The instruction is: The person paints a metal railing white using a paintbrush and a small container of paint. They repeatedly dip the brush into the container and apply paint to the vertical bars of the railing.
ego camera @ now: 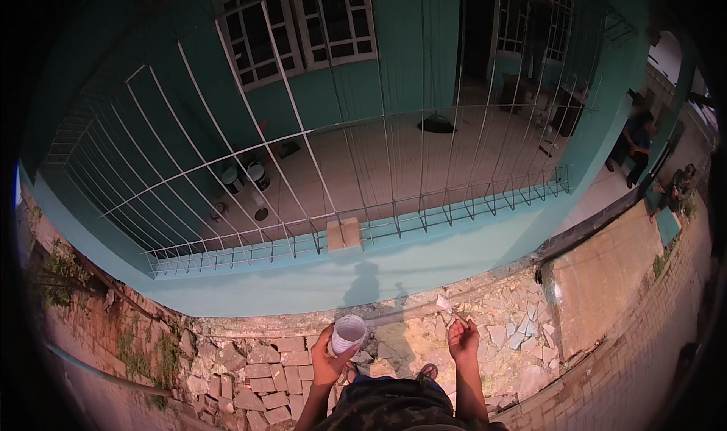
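My left hand (329,356) is closed round a small ribbed white plastic cup (348,335) at the lower middle; its inside looks pale, and whether it holds anything is hard to tell. To the right, my right hand (464,340) grips the handle of a small paintbrush (445,304), whose whitish bristles point up and left, apart from the wall. In front of both hands stands a low light-blue wall (454,260). A metal grille (311,131), white at the left and darker at the right, rises above it. A brown cardboard piece (344,235) sits on the ledge at the grille's foot.
Uneven broken paving (272,374) lies underfoot. A raised concrete slab (596,277) is at the right, with people (636,144) sitting beyond it. Behind the grille, buckets (258,175) stand on the tiled floor. Plants (62,272) grow at the left.
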`<state>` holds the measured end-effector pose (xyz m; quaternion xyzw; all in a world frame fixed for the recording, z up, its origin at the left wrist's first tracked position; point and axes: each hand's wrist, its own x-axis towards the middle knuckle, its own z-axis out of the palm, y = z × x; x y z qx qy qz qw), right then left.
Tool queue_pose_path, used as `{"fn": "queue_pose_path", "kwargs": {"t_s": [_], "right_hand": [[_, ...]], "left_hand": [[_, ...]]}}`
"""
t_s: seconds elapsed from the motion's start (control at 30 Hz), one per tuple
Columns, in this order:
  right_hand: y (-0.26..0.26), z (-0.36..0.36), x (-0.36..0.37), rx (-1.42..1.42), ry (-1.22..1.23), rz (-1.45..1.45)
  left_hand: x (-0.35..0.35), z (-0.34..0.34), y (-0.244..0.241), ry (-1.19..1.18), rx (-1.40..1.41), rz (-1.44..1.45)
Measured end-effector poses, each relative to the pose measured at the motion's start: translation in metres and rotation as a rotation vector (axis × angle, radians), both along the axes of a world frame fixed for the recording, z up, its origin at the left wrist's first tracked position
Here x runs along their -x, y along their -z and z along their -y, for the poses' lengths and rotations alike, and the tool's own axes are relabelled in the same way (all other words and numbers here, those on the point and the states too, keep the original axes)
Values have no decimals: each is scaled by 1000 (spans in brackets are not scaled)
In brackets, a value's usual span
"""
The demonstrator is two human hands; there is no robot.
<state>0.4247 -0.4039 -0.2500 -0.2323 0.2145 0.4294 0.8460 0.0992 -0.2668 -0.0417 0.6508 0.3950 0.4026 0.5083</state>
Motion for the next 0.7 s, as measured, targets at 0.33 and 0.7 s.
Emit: {"fn": "queue_pose_path", "kwargs": {"t_s": [0.33, 0.7], "right_hand": [[-56, -19, -6, -4, -17, 152], [-303, -56, 24, -258, 17, 1135]], "left_hand": [[-7, -9, -4, -55, 3, 46], [-20, -23, -42, 118, -211, -80]]}}
